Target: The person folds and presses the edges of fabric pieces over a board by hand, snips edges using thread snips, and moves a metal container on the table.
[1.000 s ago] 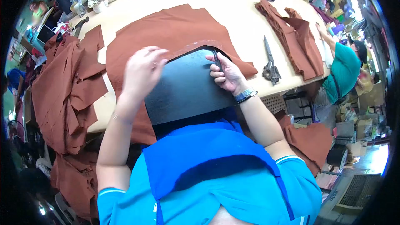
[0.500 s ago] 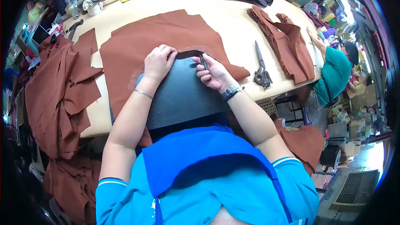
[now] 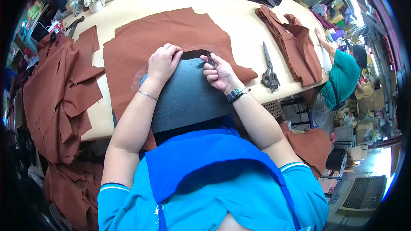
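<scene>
The black sheet point(image 3: 190, 96) is laid over brown fabric point(image 3: 171, 30), near side. Its far edge is pinched by the left hand point(image 3: 164, 63); a slim dark tool point(image 3: 210, 60) is finger-clamped in the right hand point(image 3: 219, 73).

At centre, the dark sheet point(image 3: 190, 96) shows a smooth, faintly glossy face. Brown cloth point(image 3: 167, 32), 11 o'clock, is matt. Scissors point(image 3: 269, 66), 2 o'clock, have a dull metal blade. Tabletop point(image 3: 231, 17), 12 o'clock: smooth. Apron point(image 3: 214, 147), 6 o'clock: matt cloth.
</scene>
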Action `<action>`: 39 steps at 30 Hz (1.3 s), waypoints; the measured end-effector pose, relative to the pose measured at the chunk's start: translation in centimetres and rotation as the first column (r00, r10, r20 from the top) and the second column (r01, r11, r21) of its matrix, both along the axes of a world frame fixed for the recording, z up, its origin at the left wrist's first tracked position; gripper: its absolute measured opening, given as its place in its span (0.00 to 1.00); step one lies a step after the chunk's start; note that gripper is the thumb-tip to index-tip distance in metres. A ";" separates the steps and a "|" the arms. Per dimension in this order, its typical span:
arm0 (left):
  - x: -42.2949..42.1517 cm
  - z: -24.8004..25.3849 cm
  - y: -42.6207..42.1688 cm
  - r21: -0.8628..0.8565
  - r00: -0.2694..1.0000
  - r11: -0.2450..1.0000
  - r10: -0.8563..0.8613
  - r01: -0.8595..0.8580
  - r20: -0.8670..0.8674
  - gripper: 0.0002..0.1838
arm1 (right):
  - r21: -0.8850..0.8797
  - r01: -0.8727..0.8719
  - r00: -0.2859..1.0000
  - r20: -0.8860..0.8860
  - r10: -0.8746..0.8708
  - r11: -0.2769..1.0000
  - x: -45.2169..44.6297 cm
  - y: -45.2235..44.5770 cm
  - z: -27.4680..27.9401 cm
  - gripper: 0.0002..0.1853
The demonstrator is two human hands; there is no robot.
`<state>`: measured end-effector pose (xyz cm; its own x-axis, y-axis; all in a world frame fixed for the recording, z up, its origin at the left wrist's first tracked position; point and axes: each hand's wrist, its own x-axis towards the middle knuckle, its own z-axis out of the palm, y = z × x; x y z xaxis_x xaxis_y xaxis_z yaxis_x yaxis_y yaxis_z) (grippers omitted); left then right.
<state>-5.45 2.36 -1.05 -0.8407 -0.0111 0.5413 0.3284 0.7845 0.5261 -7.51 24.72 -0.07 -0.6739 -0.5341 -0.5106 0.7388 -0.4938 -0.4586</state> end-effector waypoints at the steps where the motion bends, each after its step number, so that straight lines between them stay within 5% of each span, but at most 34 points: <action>1: 0.0 0.0 0.0 0.002 1.000 1.000 -0.003 0.003 0.001 0.07 | -0.004 -0.013 1.000 0.005 0.013 1.000 -0.2 0.0 0.1 0.19; 25: 0.0 0.0 0.1 -0.009 1.000 1.000 0.009 -0.008 0.027 0.07 | 0.082 0.009 1.000 -0.023 -0.007 0.997 -0.8 -1.6 0.4 0.19; 30: 0.5 0.7 -0.1 0.052 0.986 0.998 -0.033 0.025 0.164 0.09 | 0.130 0.006 0.981 -0.195 0.020 0.992 1.1 0.3 1.2 0.21; 33: 0.5 2.7 -1.6 0.032 0.960 0.993 -0.119 0.115 0.252 0.11 | 0.393 0.221 0.874 -0.485 -0.003 0.893 0.9 4.1 4.0 0.20; 36: -0.5 4.5 -5.5 -0.185 0.922 0.948 -0.184 0.257 0.341 0.16 | 0.755 0.407 0.787 -0.576 0.223 0.515 -2.1 10.0 4.4 0.22; 38: -1.6 4.1 -8.6 -0.427 0.914 0.815 -0.290 0.392 0.286 0.20 | 0.905 0.328 0.836 -0.412 0.363 0.272 -4.6 13.4 3.0 0.25; 39: -1.2 4.3 -9.6 -0.498 0.886 0.746 -0.278 0.442 0.371 0.24 | 0.857 0.510 0.723 -0.471 0.506 0.069 -6.2 15.8 0.0 0.23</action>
<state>-6.65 -7.21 3.29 -0.8247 0.5532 0.1179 0.5654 0.8123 0.1432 -13.67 40.52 -0.08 -0.9975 0.0611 -0.0346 0.0684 0.7339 -0.6759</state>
